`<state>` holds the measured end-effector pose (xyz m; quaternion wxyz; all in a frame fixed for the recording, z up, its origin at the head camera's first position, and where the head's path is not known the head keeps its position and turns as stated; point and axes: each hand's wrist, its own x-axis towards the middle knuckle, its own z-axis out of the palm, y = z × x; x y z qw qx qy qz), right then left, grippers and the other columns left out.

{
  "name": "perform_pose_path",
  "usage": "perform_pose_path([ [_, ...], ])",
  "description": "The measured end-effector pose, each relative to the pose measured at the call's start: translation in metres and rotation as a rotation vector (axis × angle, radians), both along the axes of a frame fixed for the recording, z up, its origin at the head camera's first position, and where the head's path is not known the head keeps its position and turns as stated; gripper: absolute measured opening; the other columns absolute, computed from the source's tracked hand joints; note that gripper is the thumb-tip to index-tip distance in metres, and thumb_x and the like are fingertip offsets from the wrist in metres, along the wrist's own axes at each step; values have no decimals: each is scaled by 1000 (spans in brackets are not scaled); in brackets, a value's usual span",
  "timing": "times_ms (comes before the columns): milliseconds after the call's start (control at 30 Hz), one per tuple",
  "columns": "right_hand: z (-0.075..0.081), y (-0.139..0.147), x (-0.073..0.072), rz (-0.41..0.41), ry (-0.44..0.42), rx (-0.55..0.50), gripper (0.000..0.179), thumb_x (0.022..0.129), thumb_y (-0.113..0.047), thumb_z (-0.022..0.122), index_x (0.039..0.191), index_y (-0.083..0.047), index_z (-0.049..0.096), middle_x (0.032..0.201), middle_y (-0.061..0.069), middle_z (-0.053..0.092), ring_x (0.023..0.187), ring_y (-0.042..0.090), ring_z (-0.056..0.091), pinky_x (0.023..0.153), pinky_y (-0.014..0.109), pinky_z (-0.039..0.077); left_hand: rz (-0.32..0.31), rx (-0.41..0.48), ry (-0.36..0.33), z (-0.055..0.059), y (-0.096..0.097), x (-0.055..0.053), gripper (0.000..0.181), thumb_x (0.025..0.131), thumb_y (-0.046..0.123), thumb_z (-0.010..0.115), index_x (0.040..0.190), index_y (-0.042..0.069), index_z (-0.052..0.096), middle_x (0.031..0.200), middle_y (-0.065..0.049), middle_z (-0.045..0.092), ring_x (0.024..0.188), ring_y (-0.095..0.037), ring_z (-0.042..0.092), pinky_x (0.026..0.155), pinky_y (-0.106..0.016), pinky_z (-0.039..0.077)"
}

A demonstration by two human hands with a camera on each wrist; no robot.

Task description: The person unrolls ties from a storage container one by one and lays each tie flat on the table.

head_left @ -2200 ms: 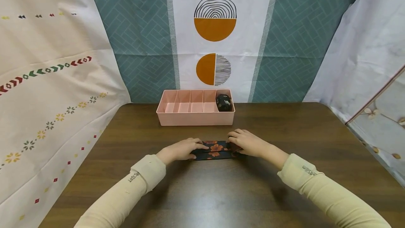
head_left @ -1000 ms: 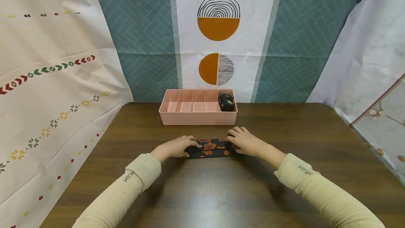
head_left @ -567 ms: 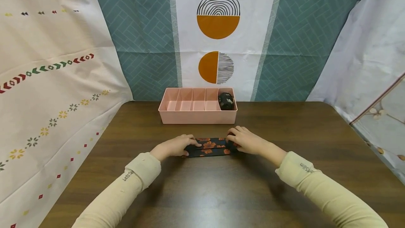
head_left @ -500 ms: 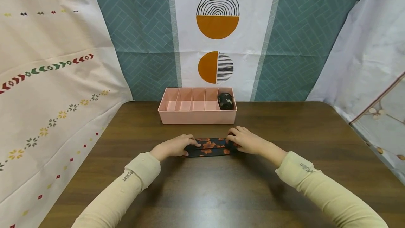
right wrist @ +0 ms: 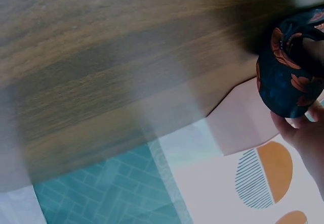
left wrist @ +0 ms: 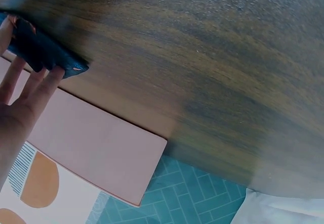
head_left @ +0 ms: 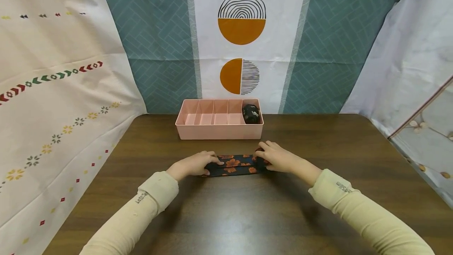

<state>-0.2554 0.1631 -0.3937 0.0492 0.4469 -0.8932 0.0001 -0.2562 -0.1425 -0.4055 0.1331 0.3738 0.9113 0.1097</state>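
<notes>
A dark strip of cloth (head_left: 231, 164) with orange flowers lies across the table, with a fold line running along it. My left hand (head_left: 194, 165) holds its left end, thumb on the near side and fingers on the far side. The dark end of the cloth (left wrist: 40, 47) shows between thumb and fingers in the left wrist view. At the other end my right hand (head_left: 281, 158) grips the rolled part. In the right wrist view that roll (right wrist: 288, 85) is a thick coil, fingers around its far side and part of the hand cut off by the frame.
Behind the cloth stands a pink divided box (head_left: 219, 132). Its rightmost compartment holds a dark patterned roll (head_left: 251, 113); the other compartments show bare floors. The wooden table (head_left: 226, 215) ends at a hanging patterned curtain (head_left: 159, 50).
Since the earliest frame, my left hand has moved a little left along the cloth. My right hand stays at the right end, its fingers shifting slightly on the roll. The box stays put.
</notes>
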Motion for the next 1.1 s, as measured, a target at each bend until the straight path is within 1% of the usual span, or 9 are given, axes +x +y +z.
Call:
perform_pose_path([
  [133, -3, -4, -3, 33, 48, 2, 45, 70, -11, 82, 110, -8, 62, 114, 12, 58, 102, 29, 53, 90, 45, 46, 2, 7, 20, -1, -7, 2, 42, 84, 4, 69, 124, 10, 61, 123, -13, 55, 116, -34, 51, 98, -47, 44],
  [167, -4, -5, -3, 41, 53, 0, 45, 70, -11, 83, 109, -7, 61, 115, 12, 59, 104, 29, 54, 91, 46, 46, 9, 13, 15, -1, -9, 3, 40, 85, 5, 67, 124, 10, 62, 122, -12, 55, 115, -33, 51, 98, -47, 44],
  [333, -6, -5, -2, 42, 41, -18, 43, 71, -12, 82, 108, -5, 59, 119, 14, 62, 108, 30, 55, 93, 46, 46, 6, 38, 37, -3, -10, 8, 30, 90, 12, 63, 119, 10, 64, 112, -11, 57, 105, -31, 54, 94, -47, 45],
  [533, -6, 1, -2, 23, 61, -19, 45, 71, -13, 82, 105, -3, 56, 114, 13, 62, 103, 29, 58, 91, 43, 47, 18, 34, 55, -4, -3, 10, 34, 84, 21, 69, 116, 12, 63, 114, -12, 54, 103, -30, 52, 90, -46, 47],
  [633, -5, 4, -3, 11, 49, -14, 47, 71, -12, 82, 110, -2, 58, 114, 13, 61, 103, 29, 58, 91, 43, 48, 2, 29, 90, -4, -1, 9, 33, 82, 20, 71, 113, 12, 63, 111, -11, 54, 98, -28, 51, 85, -44, 48],
  [733, -4, 7, -3, 1, 40, 2, 48, 73, -13, 81, 115, -1, 60, 117, 14, 59, 104, 30, 57, 91, 42, 48, -7, 29, 110, -4, 0, 8, 32, 81, 19, 71, 112, 12, 62, 108, -10, 54, 96, -28, 51, 82, -43, 48],
  [800, -3, 9, -3, -4, 35, 7, 47, 74, -13, 80, 115, -2, 61, 117, 14, 59, 104, 29, 57, 91, 41, 49, -5, 28, 108, -4, 1, 8, 33, 81, 19, 71, 112, 12, 62, 109, -10, 54, 96, -28, 51, 82, -43, 48],
  [900, -2, 11, -4, 1, 41, 9, 43, 73, -13, 80, 111, -2, 62, 117, 15, 60, 103, 29, 58, 89, 41, 49, 1, 26, 104, -4, 2, 7, 33, 82, 19, 71, 112, 13, 62, 108, -10, 54, 97, -28, 51, 83, -43, 48],
  [1100, -2, 14, -3, 4, 27, -1, 45, 72, -8, 81, 109, -1, 58, 118, 16, 61, 107, 31, 58, 92, 42, 48, 15, 21, 95, -3, 2, 8, 33, 82, 19, 71, 113, 13, 62, 107, -9, 54, 98, -29, 52, 85, -44, 48],
])
